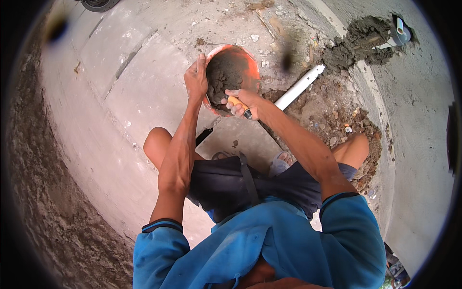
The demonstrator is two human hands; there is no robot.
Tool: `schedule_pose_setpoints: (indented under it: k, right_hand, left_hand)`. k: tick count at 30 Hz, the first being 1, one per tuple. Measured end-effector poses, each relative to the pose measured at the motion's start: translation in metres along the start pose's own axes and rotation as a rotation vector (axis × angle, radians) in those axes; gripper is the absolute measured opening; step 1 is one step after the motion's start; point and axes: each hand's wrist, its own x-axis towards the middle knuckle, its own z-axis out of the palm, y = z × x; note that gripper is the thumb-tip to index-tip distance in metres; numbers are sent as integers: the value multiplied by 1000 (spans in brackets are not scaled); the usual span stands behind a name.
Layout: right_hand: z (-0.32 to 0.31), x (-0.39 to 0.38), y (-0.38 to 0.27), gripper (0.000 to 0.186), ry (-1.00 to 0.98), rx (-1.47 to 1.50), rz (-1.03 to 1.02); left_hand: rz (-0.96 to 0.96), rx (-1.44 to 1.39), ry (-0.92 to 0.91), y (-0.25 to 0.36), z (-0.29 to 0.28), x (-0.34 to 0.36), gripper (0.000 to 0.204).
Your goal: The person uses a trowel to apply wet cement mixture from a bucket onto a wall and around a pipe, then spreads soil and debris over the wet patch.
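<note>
mortar (221,77) sits in the bucket (252,67), ahead and left of the right hand (253,102), which i read as nearer. right fingers: wrapped around the handle (235,101), long axis slanting far-left to near-right; working end hidden. left hand (196,79): fingers gripping the bucket's left rim. count: one bucket, one handle, two hands.

Bright, even, diffuse light; soft shadows.
Black fisheye vignette; concrete floor (91,113) bows toward rim; two dark blurry spots (287,60) up top; orange bucket (251,67) fairly sharp.
</note>
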Motion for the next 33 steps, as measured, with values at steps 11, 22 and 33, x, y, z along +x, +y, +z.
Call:
schedule_pose_setpoints:
  k: [11, 22, 33]
  right_hand:
    - [-6, -84, -30, 46, 51, -633, -233]
    - [-45, -6, -3, 46, 499, -1932, -724]
    - [28, -59, -63, 33, 543, -2116, -561]
  left_hand:
    - [-82, -69, -15, -9, -2, 8, 63]
    - [-26, -46, -26, -20, 3, 4, 62]
    - [-37, -35, -7, 1, 6, -2, 55]
